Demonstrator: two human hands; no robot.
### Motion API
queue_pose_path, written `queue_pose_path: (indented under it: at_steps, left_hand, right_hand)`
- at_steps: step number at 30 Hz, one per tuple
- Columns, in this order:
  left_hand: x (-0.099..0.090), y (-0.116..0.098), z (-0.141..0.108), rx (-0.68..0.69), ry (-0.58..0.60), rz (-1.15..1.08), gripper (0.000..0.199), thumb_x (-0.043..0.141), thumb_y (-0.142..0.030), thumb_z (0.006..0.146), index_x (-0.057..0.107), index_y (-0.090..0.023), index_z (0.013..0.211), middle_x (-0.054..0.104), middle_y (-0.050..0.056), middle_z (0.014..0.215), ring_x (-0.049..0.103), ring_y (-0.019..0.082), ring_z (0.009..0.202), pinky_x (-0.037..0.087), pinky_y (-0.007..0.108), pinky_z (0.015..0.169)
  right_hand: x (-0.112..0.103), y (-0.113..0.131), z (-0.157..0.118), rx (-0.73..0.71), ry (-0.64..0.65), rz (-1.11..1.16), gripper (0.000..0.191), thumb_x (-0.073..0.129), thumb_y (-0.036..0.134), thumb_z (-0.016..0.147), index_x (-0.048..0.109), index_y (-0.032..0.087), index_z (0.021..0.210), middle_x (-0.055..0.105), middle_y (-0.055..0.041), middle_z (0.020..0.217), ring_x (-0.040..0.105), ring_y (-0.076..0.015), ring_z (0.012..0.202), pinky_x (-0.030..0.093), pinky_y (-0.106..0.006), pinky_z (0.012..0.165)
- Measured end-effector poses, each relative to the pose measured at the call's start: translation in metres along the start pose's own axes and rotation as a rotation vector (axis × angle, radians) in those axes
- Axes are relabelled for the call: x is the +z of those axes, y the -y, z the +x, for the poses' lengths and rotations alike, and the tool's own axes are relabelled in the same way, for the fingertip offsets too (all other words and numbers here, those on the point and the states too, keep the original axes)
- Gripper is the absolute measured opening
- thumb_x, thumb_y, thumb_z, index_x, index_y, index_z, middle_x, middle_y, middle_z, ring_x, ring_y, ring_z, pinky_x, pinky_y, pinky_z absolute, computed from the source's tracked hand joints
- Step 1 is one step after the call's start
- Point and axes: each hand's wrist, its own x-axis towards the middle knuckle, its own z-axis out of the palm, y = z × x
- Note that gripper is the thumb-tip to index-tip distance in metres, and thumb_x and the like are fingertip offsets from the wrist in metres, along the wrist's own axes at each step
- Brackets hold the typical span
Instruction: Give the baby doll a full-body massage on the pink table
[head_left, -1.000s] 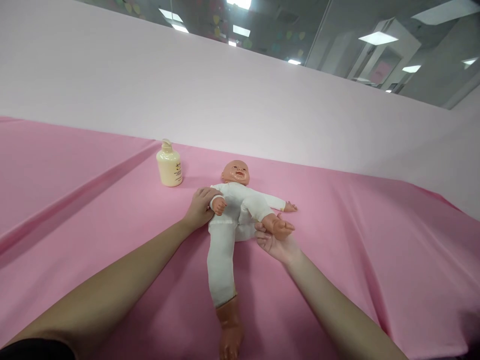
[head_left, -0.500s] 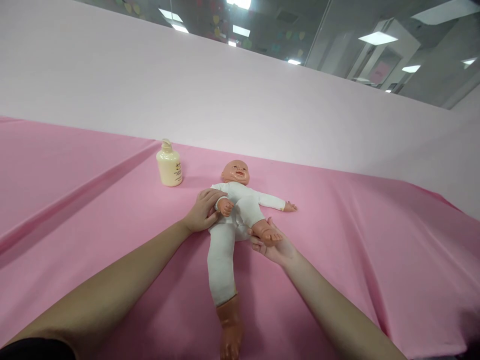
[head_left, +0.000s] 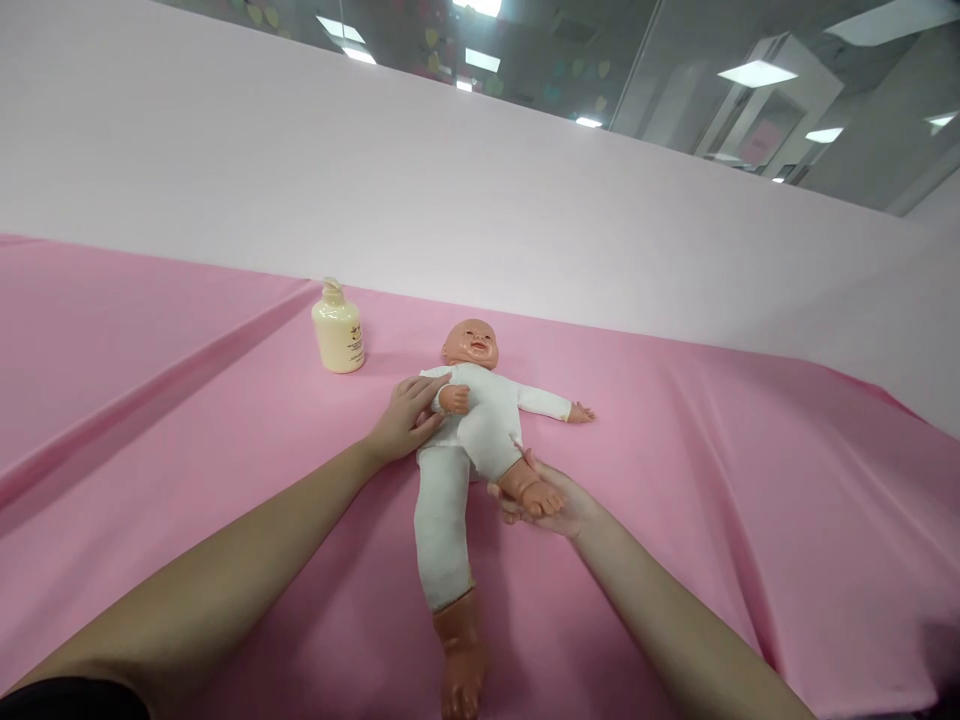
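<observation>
A baby doll (head_left: 441,525) in a white cloth body lies on its back, with its head away from me. My left hand (head_left: 411,415) grips the doll's side and the arm on that side, its thumb below the doll's small hand (head_left: 454,399). My right hand (head_left: 559,500) holds the doll's bent leg by the ankle. Its fingers pass underneath the doll's foot (head_left: 538,496) and are partly hidden by it. The other leg stretches straight toward me, and the other arm lies out to the right.
A pale yellow pump bottle (head_left: 339,335) stands upright left of the doll's head. Pink cloth (head_left: 675,500) with some folds covers the surface. Behind it rises a white wall (head_left: 480,200) with a glass panel (head_left: 525,60) above.
My right hand has drawn the doll's bent leg slightly down toward me, so the foot sits lower. The doll's hand beside my left hand has shifted up a little.
</observation>
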Motion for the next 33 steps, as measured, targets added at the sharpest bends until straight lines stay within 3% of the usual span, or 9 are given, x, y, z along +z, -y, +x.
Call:
queue_pose_path:
  at_steps: [7, 13, 17, 21, 25, 28, 33]
  left_hand:
    - [0.006, 0.007, 0.002, -0.247, -0.175, -0.116, 0.042, 0.036, -0.041, 0.096, 0.044, -0.019, 0.13, 0.055, 0.01, 0.114, 0.048, 0.025, 0.108, 0.039, 0.045, 0.097]
    - [0.012, 0.019, 0.002, -0.372, -0.391, -0.326, 0.043, 0.033, -0.041, 0.097, 0.031, -0.02, 0.134, 0.043, 0.012, 0.131, 0.042, 0.023, 0.123, 0.038, 0.043, 0.103]
    - [0.013, 0.023, 0.001, -0.375, -0.462, -0.269, 0.046, 0.037, -0.044, 0.095, 0.031, -0.019, 0.134, 0.042, 0.014, 0.13, 0.041, 0.024, 0.121, 0.037, 0.044, 0.103]
    - [0.008, 0.013, 0.002, -0.259, -0.377, -0.131, 0.042, 0.038, -0.044, 0.095, 0.042, -0.017, 0.127, 0.049, 0.012, 0.121, 0.046, 0.024, 0.113, 0.036, 0.044, 0.1]
    - [0.003, 0.001, 0.002, -0.099, -0.215, -0.011, 0.036, 0.029, -0.034, 0.098, 0.05, -0.022, 0.124, 0.049, 0.008, 0.13, 0.041, 0.022, 0.122, 0.029, 0.043, 0.106]
    - [0.003, 0.0, 0.003, -0.046, -0.09, 0.042, 0.038, 0.026, -0.029, 0.098, 0.056, -0.025, 0.121, 0.05, 0.005, 0.131, 0.042, 0.021, 0.122, 0.029, 0.043, 0.106]
    - [0.002, 0.001, 0.004, -0.027, -0.057, 0.057, 0.038, 0.029, -0.028, 0.097, 0.057, -0.028, 0.122, 0.053, 0.002, 0.131, 0.043, 0.021, 0.12, 0.03, 0.044, 0.106]
  right_hand:
    - [0.01, -0.002, -0.003, 0.085, 0.293, -0.241, 0.049, 0.069, 0.047, 0.08, 0.057, 0.01, 0.109, 0.059, -0.0119, 0.092, 0.06, -0.0179, 0.08, 0.048, -0.028, 0.067]
    - [-0.007, -0.002, -0.008, 0.088, 0.491, -0.222, 0.062, 0.063, 0.059, 0.079, 0.054, 0.008, 0.112, 0.061, -0.0099, 0.084, 0.06, -0.0198, 0.073, 0.047, -0.032, 0.066]
    - [-0.015, -0.005, -0.004, -0.055, 0.592, -0.105, 0.065, 0.052, 0.07, 0.077, 0.053, 0.011, 0.103, 0.055, -0.0005, 0.063, 0.048, -0.0141, 0.054, 0.045, -0.036, 0.071]
    - [-0.005, 0.005, -0.004, -0.165, 0.475, 0.041, 0.058, 0.05, 0.076, 0.073, 0.047, 0.019, 0.081, 0.04, 0.0056, 0.054, 0.033, -0.01, 0.048, 0.042, -0.032, 0.066]
    - [0.002, 0.014, -0.007, -0.149, 0.213, 0.183, 0.039, 0.051, 0.055, 0.082, 0.04, 0.019, 0.071, 0.032, 0.0061, 0.054, 0.023, -0.009, 0.048, 0.038, -0.028, 0.063]
    - [0.001, 0.015, -0.004, -0.15, 0.142, 0.219, 0.037, 0.052, 0.053, 0.08, 0.042, 0.018, 0.073, 0.031, 0.0053, 0.056, 0.025, -0.0093, 0.05, 0.037, -0.027, 0.063]
    - [0.003, 0.013, 0.003, -0.082, 0.095, 0.16, 0.046, 0.045, 0.061, 0.078, 0.05, 0.015, 0.078, 0.036, 0.0023, 0.059, 0.032, -0.0115, 0.054, 0.037, -0.029, 0.063]
